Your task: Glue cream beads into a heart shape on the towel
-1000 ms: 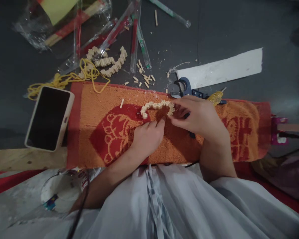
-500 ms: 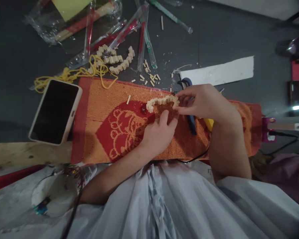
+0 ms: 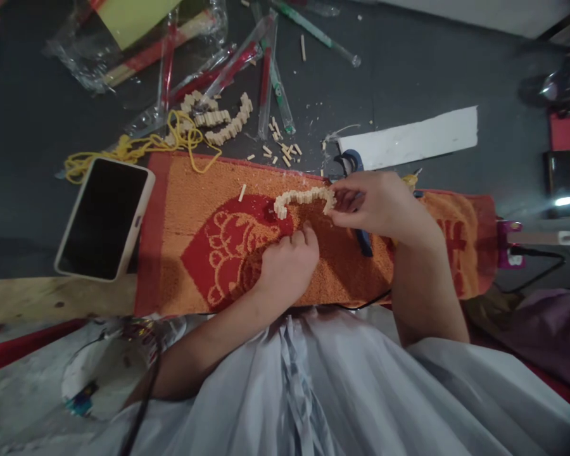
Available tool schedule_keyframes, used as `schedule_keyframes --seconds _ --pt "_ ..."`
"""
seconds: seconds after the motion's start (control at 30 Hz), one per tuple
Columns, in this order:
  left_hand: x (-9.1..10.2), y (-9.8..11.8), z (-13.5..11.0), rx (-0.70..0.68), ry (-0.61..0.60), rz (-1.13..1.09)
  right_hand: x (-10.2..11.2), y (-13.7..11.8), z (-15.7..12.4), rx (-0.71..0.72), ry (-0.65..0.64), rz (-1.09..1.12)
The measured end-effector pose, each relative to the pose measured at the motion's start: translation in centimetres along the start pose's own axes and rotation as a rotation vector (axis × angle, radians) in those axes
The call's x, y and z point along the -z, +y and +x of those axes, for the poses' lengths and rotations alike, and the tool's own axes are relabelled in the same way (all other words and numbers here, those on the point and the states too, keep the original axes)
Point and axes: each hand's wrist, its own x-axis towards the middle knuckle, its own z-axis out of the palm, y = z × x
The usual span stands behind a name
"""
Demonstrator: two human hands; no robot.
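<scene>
A curved chain of small pale wooden pieces (image 3: 302, 197) lies arched on an orange and red towel (image 3: 194, 215). My right hand (image 3: 375, 206) pinches the right end of the chain. My left hand (image 3: 287, 263) rests on the towel just below the chain, fingers curled, and what it holds, if anything, is hidden. Blue-handled cutters (image 3: 354, 166) lie partly under my right hand.
A phone (image 3: 105, 218) lies face up at the towel's left end. Behind the towel lie yellow string (image 3: 123, 149), more chains of pale pieces (image 3: 223, 123), loose wood bits, plastic sleeves (image 3: 266, 69) and a white strip (image 3: 408, 137). A wooden plank (image 3: 52, 299) runs along the near left.
My left hand has drawn back from the chain towards me, with its fingers curled in. My right hand has stayed at the chain's right end. The view has shifted a little.
</scene>
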Motion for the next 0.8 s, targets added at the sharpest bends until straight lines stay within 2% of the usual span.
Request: schedule_keyframes --seconds 0.1,0.17,0.3,0.37,0.53,0.8 --pt "0.6 -1.2 -0.7 -0.036 0.007 -0.018 -1.0 -0.2 -0.9 0.015 0.040 -0.009" --pt "1.0 -2.1 -1.1 -0.004 0.022 -0.047 -1.7 -0.2 -1.5 0.020 0.106 -0.037" --pt "1.9 -3.9 -0.9 0.221 0.046 -0.127 -3.0 0.0 -2.5 0.039 0.182 -0.029" --pt "2.5 -4.8 -0.2 0.274 0.031 -0.173 -3.4 0.2 -2.7 0.038 0.177 -0.007" --pt "3.2 -6.9 2.1 0.122 -0.086 -0.276 -3.6 0.2 -2.9 0.051 0.199 -0.025" --pt "4.0 -8.4 3.1 0.086 -0.118 -0.411 -3.5 -0.5 -2.7 0.067 0.218 -0.071"
